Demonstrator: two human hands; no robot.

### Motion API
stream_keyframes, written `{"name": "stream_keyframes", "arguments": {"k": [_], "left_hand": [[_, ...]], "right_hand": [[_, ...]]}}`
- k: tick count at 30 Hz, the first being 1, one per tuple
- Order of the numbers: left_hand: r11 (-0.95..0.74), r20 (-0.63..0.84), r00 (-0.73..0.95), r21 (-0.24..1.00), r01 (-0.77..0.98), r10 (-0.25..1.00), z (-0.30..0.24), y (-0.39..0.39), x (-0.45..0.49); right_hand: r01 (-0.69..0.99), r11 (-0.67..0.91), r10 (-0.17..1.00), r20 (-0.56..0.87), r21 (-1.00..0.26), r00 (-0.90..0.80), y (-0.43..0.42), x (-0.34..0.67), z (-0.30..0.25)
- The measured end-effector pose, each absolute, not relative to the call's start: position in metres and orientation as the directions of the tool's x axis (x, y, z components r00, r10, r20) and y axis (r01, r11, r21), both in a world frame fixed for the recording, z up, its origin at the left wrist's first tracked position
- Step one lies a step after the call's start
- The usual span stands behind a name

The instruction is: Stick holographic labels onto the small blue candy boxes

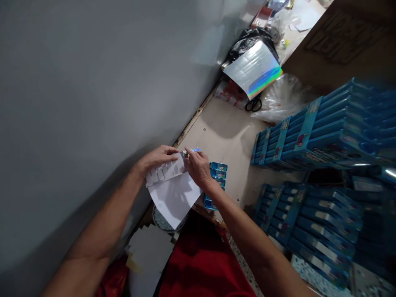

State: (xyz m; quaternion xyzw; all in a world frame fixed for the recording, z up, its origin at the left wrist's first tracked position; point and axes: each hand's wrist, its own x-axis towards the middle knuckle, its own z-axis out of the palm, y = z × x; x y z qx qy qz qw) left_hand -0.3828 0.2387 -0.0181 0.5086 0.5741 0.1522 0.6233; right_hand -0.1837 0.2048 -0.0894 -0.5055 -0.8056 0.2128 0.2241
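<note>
Beside a grey wall, the left hand grips a curled white sheet; the right hand pinches its other end.

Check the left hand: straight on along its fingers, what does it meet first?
From the left hand, probably the right hand, which sits just ahead at the white paper; one view leaves depth unclear.

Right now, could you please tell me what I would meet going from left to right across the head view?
Left hand, right hand, small blue cases, black-handled scissors, stacked blue packs.
</note>
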Motion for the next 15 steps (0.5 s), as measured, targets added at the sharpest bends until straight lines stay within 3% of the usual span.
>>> {"name": "stream_keyframes", "arguments": {"k": [8, 12, 15], "left_hand": [[0.432, -0.566, 0.256, 0.792, 0.431, 0.784, -0.027, 0.233, -0.376], [0.485, -0.618, 0.23, 0.755, 0.442, 0.752, -0.032, 0.233, -0.377], [0.472, -0.623, 0.244, 0.747, 0.468, 0.743, -0.033, 0.232, -0.378]], "right_hand": [[0.759, 0.519, 0.847, 0.121, -0.393, -0.517, 0.201, -0.183, -0.085], [0.756, 0.542, 0.833, 0.115, -0.367, -0.542, 0.195, -0.18, -0.086], [0.782, 0.477, 0.868, 0.077, -0.401, -0.49, 0.189, -0.176, -0.086]]}}
